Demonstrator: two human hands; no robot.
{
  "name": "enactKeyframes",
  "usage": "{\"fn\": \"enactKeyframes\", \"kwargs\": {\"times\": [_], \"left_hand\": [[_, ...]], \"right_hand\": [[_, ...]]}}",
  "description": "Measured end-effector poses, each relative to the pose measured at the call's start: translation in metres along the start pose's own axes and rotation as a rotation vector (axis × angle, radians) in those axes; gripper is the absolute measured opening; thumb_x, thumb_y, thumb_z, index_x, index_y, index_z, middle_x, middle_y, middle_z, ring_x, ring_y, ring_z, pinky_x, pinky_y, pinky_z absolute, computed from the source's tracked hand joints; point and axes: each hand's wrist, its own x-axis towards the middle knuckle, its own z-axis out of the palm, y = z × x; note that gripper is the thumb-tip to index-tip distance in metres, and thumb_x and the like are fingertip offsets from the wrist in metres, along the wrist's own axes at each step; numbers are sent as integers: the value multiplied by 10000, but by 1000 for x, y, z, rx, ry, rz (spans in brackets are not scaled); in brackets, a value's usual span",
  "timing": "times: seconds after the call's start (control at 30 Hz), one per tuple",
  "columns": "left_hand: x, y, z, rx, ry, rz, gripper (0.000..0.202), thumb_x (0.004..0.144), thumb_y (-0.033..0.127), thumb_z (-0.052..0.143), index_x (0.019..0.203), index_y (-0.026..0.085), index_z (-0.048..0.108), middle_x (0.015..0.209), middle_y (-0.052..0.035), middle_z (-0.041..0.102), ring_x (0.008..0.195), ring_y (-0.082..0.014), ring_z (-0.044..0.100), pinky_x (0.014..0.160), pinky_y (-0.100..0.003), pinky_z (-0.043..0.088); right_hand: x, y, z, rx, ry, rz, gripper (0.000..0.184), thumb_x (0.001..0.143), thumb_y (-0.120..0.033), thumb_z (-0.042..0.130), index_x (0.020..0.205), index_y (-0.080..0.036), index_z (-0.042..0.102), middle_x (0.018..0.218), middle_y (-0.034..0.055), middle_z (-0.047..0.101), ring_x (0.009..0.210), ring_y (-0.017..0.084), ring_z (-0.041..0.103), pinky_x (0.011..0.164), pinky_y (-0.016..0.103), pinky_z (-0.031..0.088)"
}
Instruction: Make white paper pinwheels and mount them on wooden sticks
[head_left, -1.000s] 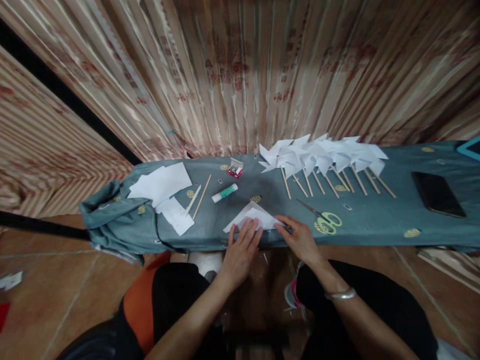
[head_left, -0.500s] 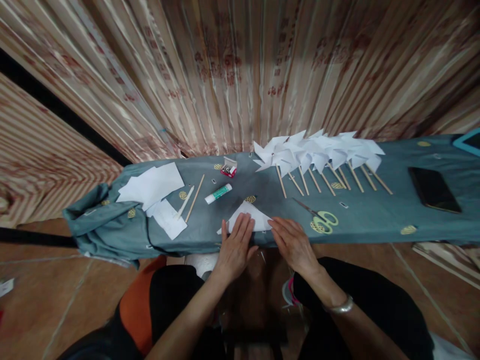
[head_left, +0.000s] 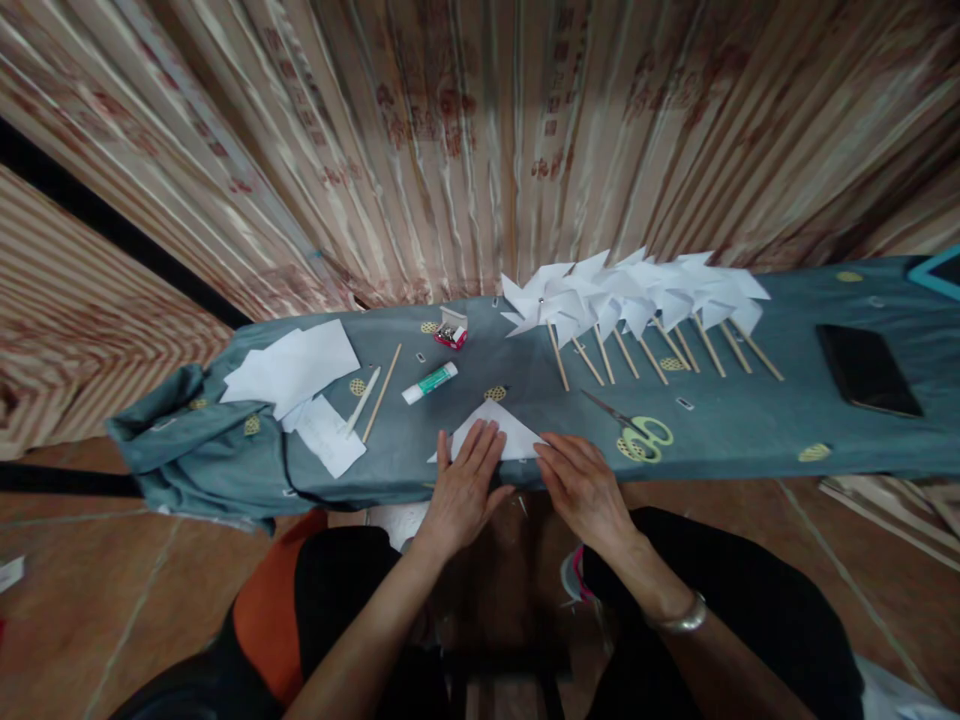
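A white sheet of paper folded into a triangle lies at the front edge of the cloth-covered table. My left hand rests flat over its left half, fingers stretched out and pressing it down. At the triangle's right corner, the fingertips of my right hand touch the paper, its fingers extended. Beyond the paper lie a glue stick and a small red box, open, with tiny contents I cannot make out. Scissors with green handles are to the right of my right hand.
Several white paper pinwheels on wooden sticks lie in a row at the back. Paper sheets, a white pencil-like stick and a wooden stick are on the left. A black phone lies right. A curtain hangs behind.
The view has shifted slightly, so the table's things appear a little further left and higher. Both hands keep nearly the same place on the folded paper.
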Motion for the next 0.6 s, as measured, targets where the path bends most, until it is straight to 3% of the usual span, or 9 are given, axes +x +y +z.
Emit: {"fn": "enactKeyframes", "kwargs": {"times": [0.6], "left_hand": [[3,0,0,-11,-33,-8,627,949,500,397,1474,170,309,1554,-108,338,1463,-276,231,1167,-631,86]], "right_hand": [[1,0,1,-33,-11,-17,220,932,-170,507,1053,-108,679,1088,131,708,987,239,596,864,378,493]]}}
